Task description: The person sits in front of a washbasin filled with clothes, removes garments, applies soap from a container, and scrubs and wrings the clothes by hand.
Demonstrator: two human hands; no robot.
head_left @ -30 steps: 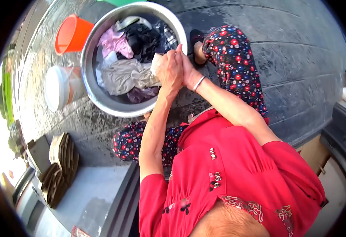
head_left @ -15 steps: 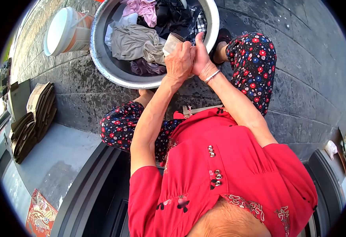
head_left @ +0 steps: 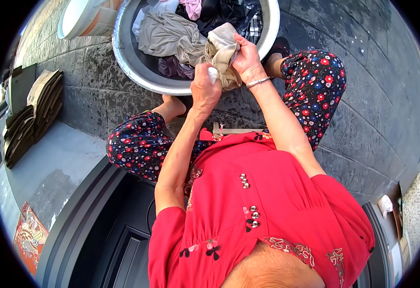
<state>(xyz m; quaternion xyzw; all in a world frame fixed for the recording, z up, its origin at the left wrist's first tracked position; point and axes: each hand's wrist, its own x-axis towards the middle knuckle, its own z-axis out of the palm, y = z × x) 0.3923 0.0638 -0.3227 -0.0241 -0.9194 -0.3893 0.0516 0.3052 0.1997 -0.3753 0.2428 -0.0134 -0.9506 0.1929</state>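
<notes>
My left hand (head_left: 204, 91) is closed around a small white object (head_left: 212, 75), which looks like a bar of soap. My right hand (head_left: 247, 58), with a bracelet at the wrist, grips a bunched beige cloth (head_left: 224, 55) near the basin's front edge. The cloth hangs over the rim beside my left hand. Inside the large metal basin (head_left: 132, 72) lie a grey-beige garment (head_left: 164, 36), a dark purple cloth (head_left: 176, 68), a pink cloth (head_left: 192, 7) and a black-and-white checked cloth (head_left: 253, 24).
A white bucket (head_left: 75, 17) stands left of the basin on dark paving (head_left: 95, 96). Folded cardboard (head_left: 44, 101) is stacked at the left. My knees in flowered trousers (head_left: 313, 81) are on either side, with bare feet near the basin.
My hands, together before, have moved apart. The beige cloth is now spread between them over the rim, and the white object shows in my left hand. The view has shifted, with the basin higher in it.
</notes>
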